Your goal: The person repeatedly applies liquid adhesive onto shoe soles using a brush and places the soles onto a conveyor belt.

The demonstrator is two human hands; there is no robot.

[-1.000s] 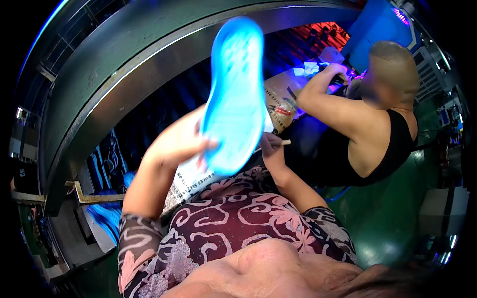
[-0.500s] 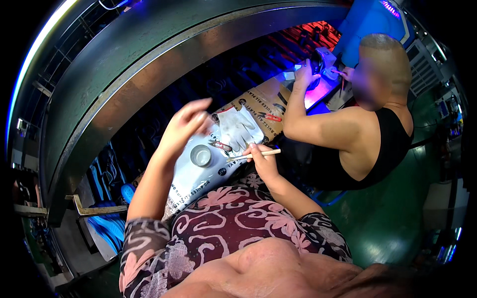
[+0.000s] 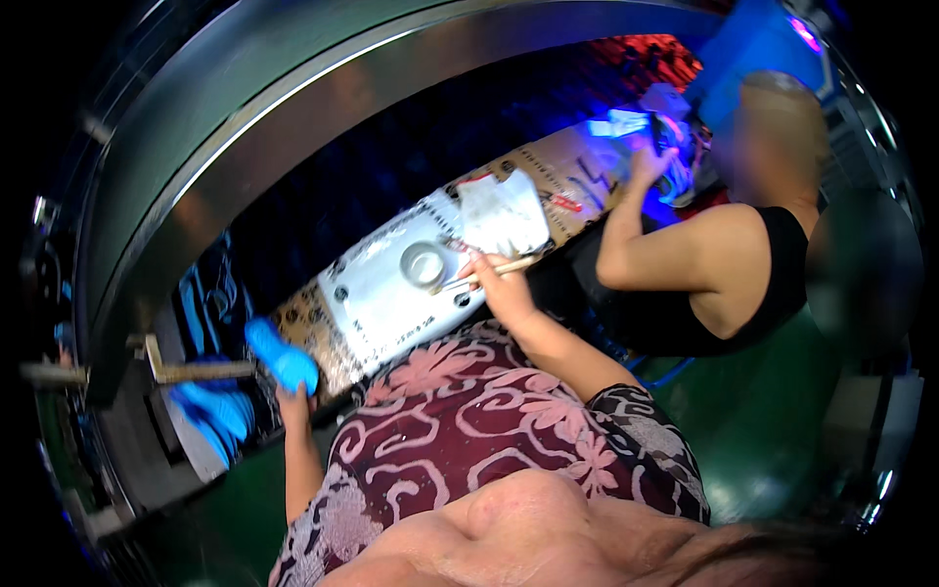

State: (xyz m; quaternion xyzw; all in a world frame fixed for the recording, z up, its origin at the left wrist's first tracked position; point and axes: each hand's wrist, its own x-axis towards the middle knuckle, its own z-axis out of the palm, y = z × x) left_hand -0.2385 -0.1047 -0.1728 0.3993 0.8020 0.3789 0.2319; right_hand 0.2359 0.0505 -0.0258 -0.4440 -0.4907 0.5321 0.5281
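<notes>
Gripping a blue shoe sole (image 3: 282, 358) low at the bench's left end, the left hand (image 3: 294, 403) has its fingers wrapped around it; the right hand (image 3: 501, 284) pinches a thin stick (image 3: 494, 268) beside a small round tin (image 3: 424, 264) on the white sheet (image 3: 391, 293); with the stick so near, a nudge could tip the tin, and the sole, held off to the side, might catch the bench edge (image 3: 323, 377).

Beside me on my right sits a person in a black top (image 3: 753, 284), one hand (image 3: 648, 161) raised to the lit clutter at the far end of the surface (image 3: 577, 171). A crumpled white sheet (image 3: 504, 220) lies on that surface. A curved metal rim (image 3: 293, 78) arches above, and the floor (image 3: 773, 430) is green. My patterned shirt (image 3: 469, 421) fills the foreground.
</notes>
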